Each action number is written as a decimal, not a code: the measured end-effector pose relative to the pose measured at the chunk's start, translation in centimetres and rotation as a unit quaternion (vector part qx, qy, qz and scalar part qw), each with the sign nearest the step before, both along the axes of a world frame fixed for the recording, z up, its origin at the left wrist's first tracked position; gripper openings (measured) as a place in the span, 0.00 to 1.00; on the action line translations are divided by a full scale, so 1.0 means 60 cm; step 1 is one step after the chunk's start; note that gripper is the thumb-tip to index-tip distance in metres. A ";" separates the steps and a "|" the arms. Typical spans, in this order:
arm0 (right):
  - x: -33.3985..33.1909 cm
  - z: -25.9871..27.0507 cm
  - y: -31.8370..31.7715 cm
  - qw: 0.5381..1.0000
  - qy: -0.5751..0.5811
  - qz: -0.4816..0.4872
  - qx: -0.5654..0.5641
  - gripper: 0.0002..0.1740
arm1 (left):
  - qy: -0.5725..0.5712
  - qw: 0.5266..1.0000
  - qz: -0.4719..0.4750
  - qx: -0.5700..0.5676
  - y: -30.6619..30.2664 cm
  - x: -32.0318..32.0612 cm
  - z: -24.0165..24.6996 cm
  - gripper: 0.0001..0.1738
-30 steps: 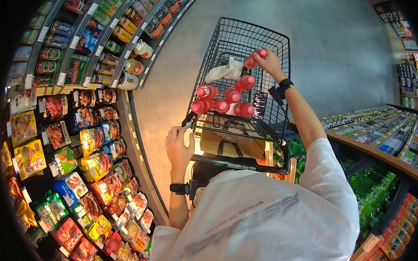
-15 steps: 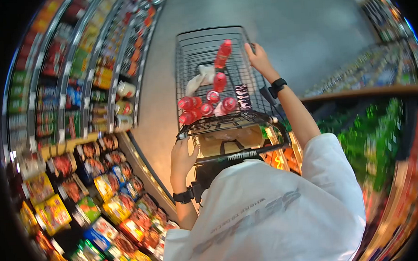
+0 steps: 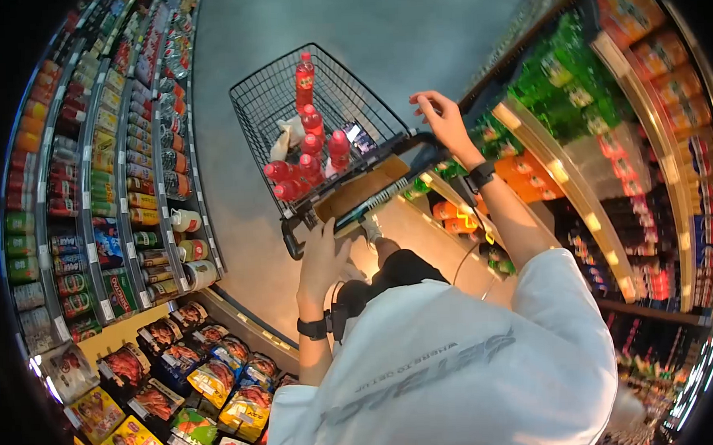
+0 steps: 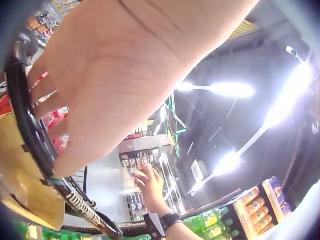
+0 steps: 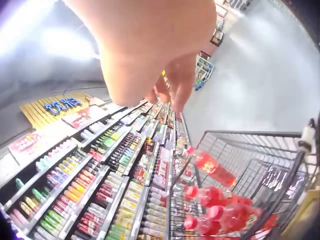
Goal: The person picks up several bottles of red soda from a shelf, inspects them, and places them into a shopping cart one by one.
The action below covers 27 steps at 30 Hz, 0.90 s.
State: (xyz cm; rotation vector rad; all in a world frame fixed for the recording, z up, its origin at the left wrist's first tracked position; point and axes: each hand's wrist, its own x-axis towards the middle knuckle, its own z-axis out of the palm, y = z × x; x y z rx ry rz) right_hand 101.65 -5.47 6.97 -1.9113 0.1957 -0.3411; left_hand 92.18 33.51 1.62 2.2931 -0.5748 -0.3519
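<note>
A black wire shopping cart (image 3: pixel 264 82) stands before me with several red-capped bottles of red drink in it. One red bottle (image 3: pixel 305 83) stands upright toward the far end; other bottles (image 3: pixel 289 182) cluster near the handle. My left hand (image 3: pixel 320 260) is at the left end of the cart's handle (image 3: pixel 375 199). In the left wrist view its extended fingers lie against the black bar (image 4: pixel 31 110). My right hand (image 3: pixel 446 127) is raised in the air to the right of the cart, fingers loosely bent, holding nothing.
A crumpled white bag (image 3: pixel 281 145) and a dark patterned item (image 3: pixel 361 139) lie in the cart. Brown cardboard (image 3: pixel 355 192) shows below the basket. Drink shelves (image 3: pixel 124 177) line the left, packaged food (image 3: pixel 220 379) the near left, and green bottles (image 3: pixel 557 74) the right.
My right hand released a red bottle, which now stands in the cart, and moved off to the right. The cart has turned leftward in view. My left hand stayed by the handle.
</note>
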 end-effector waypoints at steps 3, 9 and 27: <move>-0.134 0.035 0.017 0.877 -0.010 -0.008 0.481 0.23 | 0.019 0.989 0.020 -0.147 -0.023 -0.004 0.049 0.24; -0.354 0.066 0.022 0.506 -0.214 -0.036 0.835 0.19 | 0.242 0.893 0.052 -0.375 -0.070 0.023 0.059 0.16; -0.768 -0.115 -0.234 0.499 -0.190 -0.207 0.820 0.16 | 0.542 0.453 0.287 -0.647 -0.364 -0.197 0.014 0.05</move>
